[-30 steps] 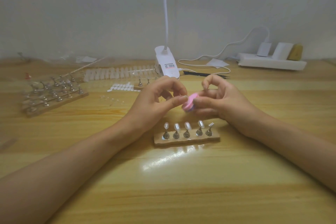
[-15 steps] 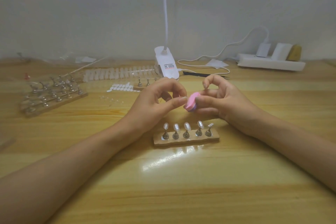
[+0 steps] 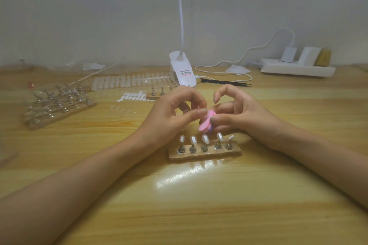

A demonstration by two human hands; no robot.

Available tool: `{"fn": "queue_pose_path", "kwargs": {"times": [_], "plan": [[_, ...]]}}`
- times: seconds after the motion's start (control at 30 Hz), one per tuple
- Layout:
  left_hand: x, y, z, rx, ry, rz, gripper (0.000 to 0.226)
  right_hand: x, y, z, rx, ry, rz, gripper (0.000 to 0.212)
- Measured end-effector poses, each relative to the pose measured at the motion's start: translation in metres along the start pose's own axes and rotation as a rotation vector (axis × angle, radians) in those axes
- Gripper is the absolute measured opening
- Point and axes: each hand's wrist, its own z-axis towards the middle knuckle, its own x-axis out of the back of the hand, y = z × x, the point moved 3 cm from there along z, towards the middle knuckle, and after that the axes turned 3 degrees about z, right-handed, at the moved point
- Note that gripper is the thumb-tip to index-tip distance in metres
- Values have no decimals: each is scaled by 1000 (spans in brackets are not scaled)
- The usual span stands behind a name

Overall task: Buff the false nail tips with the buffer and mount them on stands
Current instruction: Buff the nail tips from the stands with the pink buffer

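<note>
— What is gripped?
— A pink buffer [image 3: 205,124] is pinched by the right hand [image 3: 241,114]; the left hand [image 3: 169,118] is curled against it, and whether anything is held there cannot be told
— The stands?
— Four nail tips [image 3: 205,138] are mounted on the stand strip [image 3: 235,152], just beneath the grip

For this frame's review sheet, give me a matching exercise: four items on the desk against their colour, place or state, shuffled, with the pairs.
1. buffer
2. power strip
3. tweezers
4. wooden stand strip

A. black, lying beside the lamp base
B. white, far right by the wall
C. nearest the camera, carrying nail tips
D. pink, gripped by the right hand

Pairs: 1-D, 2-B, 3-A, 4-C
</note>
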Motion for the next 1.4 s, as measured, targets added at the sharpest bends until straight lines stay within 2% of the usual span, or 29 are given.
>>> {"fn": "queue_pose_path", "kwargs": {"times": [0.1, 0.2, 0.3, 0.4, 0.5, 0.6, 0.73, 0.83, 0.93, 1.03, 1.13, 1.23, 1.33, 1.4], "plan": [[0, 1, 0, -20, 5, 2, 5, 3, 1, 0, 11, 51, 39, 39], [-1, 1, 0, -32, -4, 21, 5, 1, 0, 0, 4, -6, 10, 37], [0, -1, 0, -12, 9, 18, 7, 3, 1, 0, 4, 44, 20, 38], [0, -1, 1, -21, 1, 32, 6, 1, 0, 0, -4, -12, -6, 38], [0, -2, 1, -16, 6, 13, 6, 3, -1, 0, -6, 51, 30, 41], [-1, -2, 1, -24, 2, 11, 4, 0, -1, 0, -5, -20, -11, 40], [0, -3, 1, -14, 13, 5, 4, 3, 0, 0, 0, 65, 29, 40], [0, -4, 1, -25, 3, 26, 6, -2, -2, -1, -6, -31, -31, 40], [0, -5, 2, -3, 13, 14, 5, 3, -1, -1, -4, 77, 28, 42], [0, -4, 1, -14, 11, 21, 4, -2, -2, -1, -1, -16, -42, 43], [0, -6, 2, 9, 14, 8, 6, 2, -1, -1, 6, 67, 2, 44], [1, -4, 2, 0, 9, 12, 5, -1, -2, -1, 19, 5, -39, 43], [0, -5, 1, 18, 17, 0, 7, 2, -1, -2, 15, 68, -5, 46], [1, -5, 1, 10, 12, 0, 7, 1, -1, -2, 17, 36, -33, 46]]}}
